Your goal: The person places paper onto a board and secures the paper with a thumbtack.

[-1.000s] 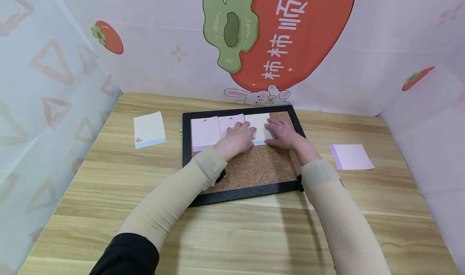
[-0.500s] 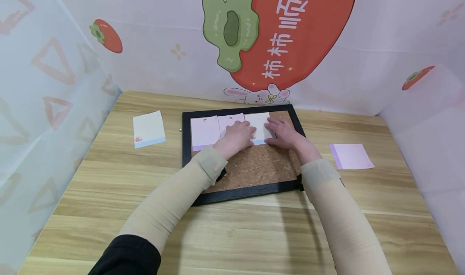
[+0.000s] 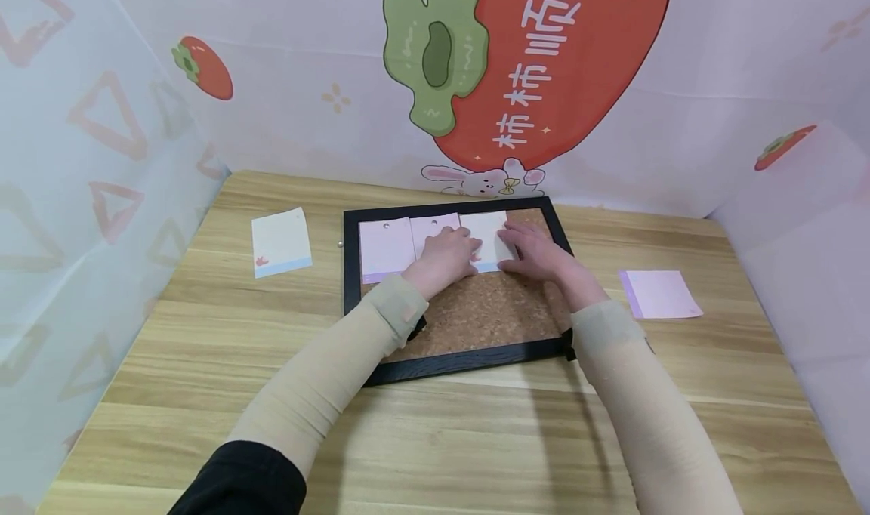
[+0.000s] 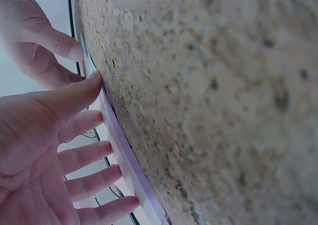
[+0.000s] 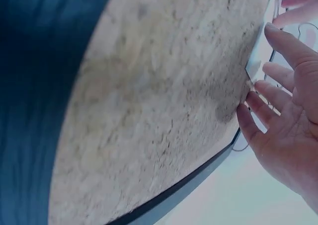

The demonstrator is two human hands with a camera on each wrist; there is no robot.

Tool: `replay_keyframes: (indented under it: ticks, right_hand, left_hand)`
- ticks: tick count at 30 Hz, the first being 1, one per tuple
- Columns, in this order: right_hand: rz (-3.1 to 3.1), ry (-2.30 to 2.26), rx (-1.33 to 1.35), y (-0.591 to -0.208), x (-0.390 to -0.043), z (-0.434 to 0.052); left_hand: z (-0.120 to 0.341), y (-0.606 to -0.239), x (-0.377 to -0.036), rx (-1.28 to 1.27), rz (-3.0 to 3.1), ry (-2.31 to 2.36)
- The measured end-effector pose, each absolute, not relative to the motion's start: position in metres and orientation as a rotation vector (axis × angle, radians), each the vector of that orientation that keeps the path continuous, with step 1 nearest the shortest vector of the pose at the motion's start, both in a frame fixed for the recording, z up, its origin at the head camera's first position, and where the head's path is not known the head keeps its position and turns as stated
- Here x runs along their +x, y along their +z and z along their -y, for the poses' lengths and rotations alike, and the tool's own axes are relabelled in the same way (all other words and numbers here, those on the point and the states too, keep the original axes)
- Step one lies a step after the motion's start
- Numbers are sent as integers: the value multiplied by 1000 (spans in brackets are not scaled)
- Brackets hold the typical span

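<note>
A cork board (image 3: 496,311) in a black frame lies on the table. Along its upper part sit two pink notes, the left one (image 3: 386,251) and the middle one (image 3: 421,230), each with a silver pin at its top. To their right is a white note (image 3: 485,230) with a blue lower edge. My left hand (image 3: 443,260) rests over the middle pink note and the white note's left side, thumb and fingers extended in the left wrist view. With extended fingers, my right hand (image 3: 535,257) touches the white note's right edge; its outer fingertips meet the cork in the right wrist view.
Another white note (image 3: 282,243) with a blue edge lies on the wooden table, left of the board. On the right lies a pink note (image 3: 661,294). A small silver ball (image 3: 340,244) sits beside the frame's left edge. A printed cloth (image 3: 299,137) stands behind the table.
</note>
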State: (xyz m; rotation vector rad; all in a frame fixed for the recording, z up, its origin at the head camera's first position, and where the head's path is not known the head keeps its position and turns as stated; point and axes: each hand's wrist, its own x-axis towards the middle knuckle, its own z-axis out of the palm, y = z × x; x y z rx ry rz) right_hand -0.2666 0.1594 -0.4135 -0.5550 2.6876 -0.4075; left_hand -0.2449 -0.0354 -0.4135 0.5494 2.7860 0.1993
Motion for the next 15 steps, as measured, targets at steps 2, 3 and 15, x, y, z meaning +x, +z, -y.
replay_keyframes:
  ticks: [2,3,15]
  right_hand:
    - [-2697,-469,-564,-412,-266,-162]
    - [-2702,-497,-567,-411,-266,-164]
    - [-2647,-793,-537,-399,-254,-198]
  left_hand:
    - [35,-413,-244,541,-2781,210]
    - [35,-412,-244,537,-2778,215]
    - [34,-411,-243,551,-2788,194]
